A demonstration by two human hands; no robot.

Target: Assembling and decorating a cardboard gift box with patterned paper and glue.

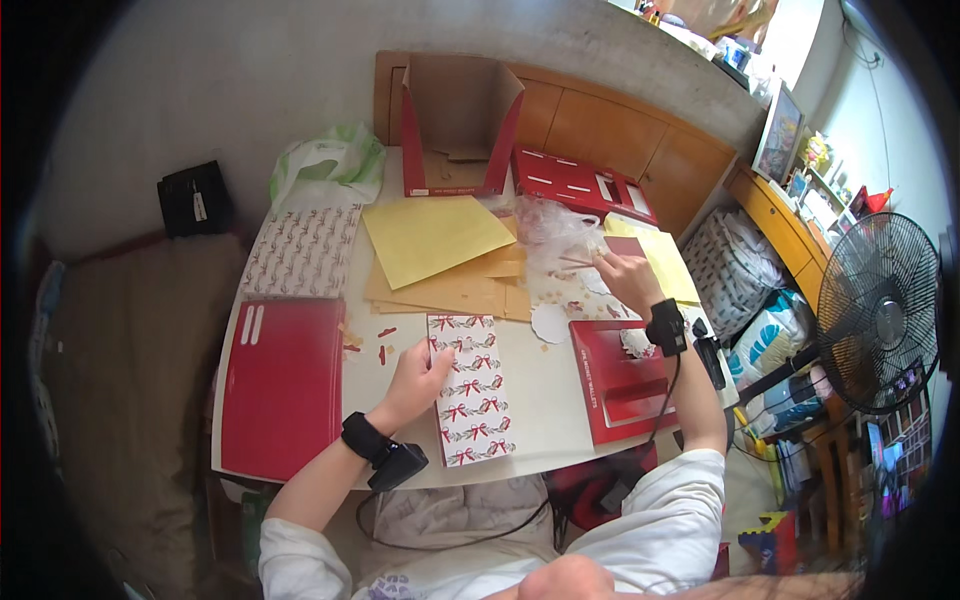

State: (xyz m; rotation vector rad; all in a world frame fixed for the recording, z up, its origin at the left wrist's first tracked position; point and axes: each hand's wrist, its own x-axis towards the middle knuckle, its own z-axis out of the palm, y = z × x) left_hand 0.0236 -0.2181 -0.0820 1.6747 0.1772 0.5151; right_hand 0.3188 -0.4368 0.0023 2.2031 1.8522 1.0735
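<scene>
My left hand (416,382) grips the left edge of an upright-lying white card wallet (474,405) printed with garlands and red bows, thumb on top. A small pale spot sits near its upper part. Further off on the right, my right hand (630,279) reaches over the table beside a crumpled clear plastic bag (555,225) and a dark red-brown square (624,246). Thin sticks (576,262) show by its fingertips; whether they are held is unclear. Under the right forearm is a red money-wallet box (619,397) with a white lacy paper piece (637,343) on it.
A red folder-like sheet (283,390), a patterned stack (304,251), yellow paper (435,236) and brown envelopes (450,300) lie leftward. An open cardboard box (461,112) stands at the back. Small scraps (555,285) and a scalloped white paper round (550,322) lie mid-table. A fan (885,311) stands right.
</scene>
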